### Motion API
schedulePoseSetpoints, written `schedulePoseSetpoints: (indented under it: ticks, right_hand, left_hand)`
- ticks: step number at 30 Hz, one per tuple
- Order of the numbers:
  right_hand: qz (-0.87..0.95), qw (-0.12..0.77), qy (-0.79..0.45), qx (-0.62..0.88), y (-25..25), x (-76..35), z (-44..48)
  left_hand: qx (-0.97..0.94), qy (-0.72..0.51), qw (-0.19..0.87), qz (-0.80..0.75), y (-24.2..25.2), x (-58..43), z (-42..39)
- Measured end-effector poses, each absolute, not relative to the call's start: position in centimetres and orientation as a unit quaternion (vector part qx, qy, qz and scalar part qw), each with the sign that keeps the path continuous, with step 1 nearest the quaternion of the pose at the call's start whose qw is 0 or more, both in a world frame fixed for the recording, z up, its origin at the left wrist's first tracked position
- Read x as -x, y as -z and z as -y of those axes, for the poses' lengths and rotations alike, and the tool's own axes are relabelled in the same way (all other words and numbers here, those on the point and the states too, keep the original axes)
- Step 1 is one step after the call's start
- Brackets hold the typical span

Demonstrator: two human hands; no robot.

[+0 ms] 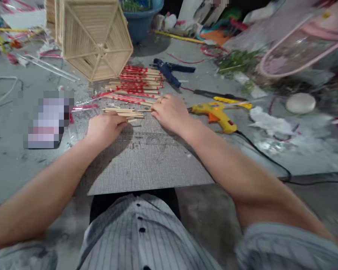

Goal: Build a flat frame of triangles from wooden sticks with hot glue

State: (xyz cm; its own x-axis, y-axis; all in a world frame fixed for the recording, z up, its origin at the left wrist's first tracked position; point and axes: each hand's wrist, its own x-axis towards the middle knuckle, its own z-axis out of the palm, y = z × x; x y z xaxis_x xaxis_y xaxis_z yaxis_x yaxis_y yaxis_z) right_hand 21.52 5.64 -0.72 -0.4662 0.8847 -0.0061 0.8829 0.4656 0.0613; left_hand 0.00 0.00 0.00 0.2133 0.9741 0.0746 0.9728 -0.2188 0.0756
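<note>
My left hand (105,127) lies over the left part of a small bunch of bare wooden sticks (133,114), its thumb and fingers closed on them. At the right end of this bunch, my right hand (169,111) pinches the tip of one thin stick. Just behind my hands lies a larger pile of wooden sticks in red-printed wrappers (141,84). A clear ruler (152,138) lies flat in front of my fingers. To the right of my right hand rests a yellow hot glue gun (215,112) with an orange trigger.
A hexagonal structure built of wooden sticks (98,41) stands at the back left, near a blue pot (141,22). A phone (46,122), blurred out, lies on the left. Dark blue pliers (169,71) and a yellow cutter (231,101) lie beyond my right hand. Scraps clutter the right side.
</note>
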Motion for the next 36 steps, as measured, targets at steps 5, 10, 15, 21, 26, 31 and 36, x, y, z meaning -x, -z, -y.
schedulePoseSetpoints:
  ticks: [5,10,15,21,26,31,36]
  right_hand:
    - [-0.860,-0.017,-0.030,-0.509,1.1,-21.9,-5.7]
    - [-0.866,-0.053,-0.025,-0.497,1.3,-23.0,-4.3]
    - [-0.890,-0.104,-0.038,-0.442,1.6,-23.2,-3.2]
    - [-0.897,-0.105,-0.065,-0.425,1.8,-23.2,-3.0]
    - [-0.899,-0.093,-0.074,-0.422,1.7,-23.3,-3.1]
    - [-0.901,-0.086,-0.066,-0.420,1.6,-23.6,-3.3]
    - [-0.906,-0.087,-0.066,-0.408,1.7,-23.8,-3.4]
  left_hand:
    - [-0.792,-0.051,0.019,-0.608,0.4,-0.1,-0.2]
    - [-0.794,-0.054,0.006,-0.605,0.4,-0.2,0.0]
    - [-0.797,-0.056,-0.001,-0.601,0.5,-0.2,0.1]
    - [-0.795,-0.050,0.010,-0.604,0.2,-0.4,0.3]
    - [-0.799,-0.054,-0.005,-0.599,0.3,-0.4,0.3]
    - [-0.799,-0.065,0.010,-0.598,0.5,-0.3,0.2]
    - [-0.806,-0.069,0.010,-0.587,0.5,-0.2,0.3]
